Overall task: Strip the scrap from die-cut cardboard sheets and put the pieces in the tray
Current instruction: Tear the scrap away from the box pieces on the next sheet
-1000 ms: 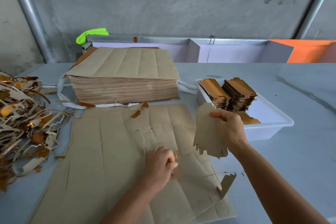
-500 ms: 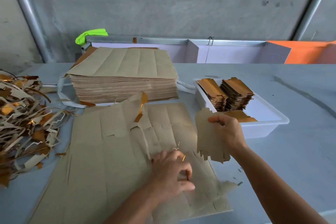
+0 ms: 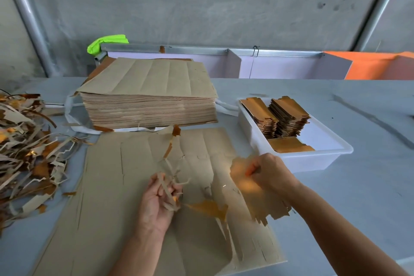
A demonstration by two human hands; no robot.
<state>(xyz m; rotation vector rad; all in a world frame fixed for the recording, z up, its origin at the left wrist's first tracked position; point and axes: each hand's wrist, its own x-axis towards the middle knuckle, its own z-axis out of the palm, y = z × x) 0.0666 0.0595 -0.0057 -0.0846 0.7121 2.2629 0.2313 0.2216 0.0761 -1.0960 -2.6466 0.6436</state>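
Observation:
A brown die-cut cardboard sheet (image 3: 107,197) lies flat on the table in front of me, torn open at its right part. My left hand (image 3: 160,201) grips a bundle of thin scrap strips (image 3: 167,186) pulled up from the sheet's middle. My right hand (image 3: 268,175) holds a small stack of stripped pieces (image 3: 257,199), gold side up, just above the sheet's right edge. The white tray (image 3: 313,159) stands to the right and holds two stacks of finished pieces (image 3: 284,116) plus one flat piece.
A thick pile of uncut sheets (image 3: 147,101) sits behind the working sheet. A heap of scrap strips (image 3: 24,152) covers the table's left side. Purple and orange panels (image 3: 291,65) line the back edge. Grey table surface (image 3: 358,197) extends to the right.
My left hand has pulled scrap strips off the sheet and turned palm up with them. My right hand has tipped its pieces over, gold side now showing, and lowered them.

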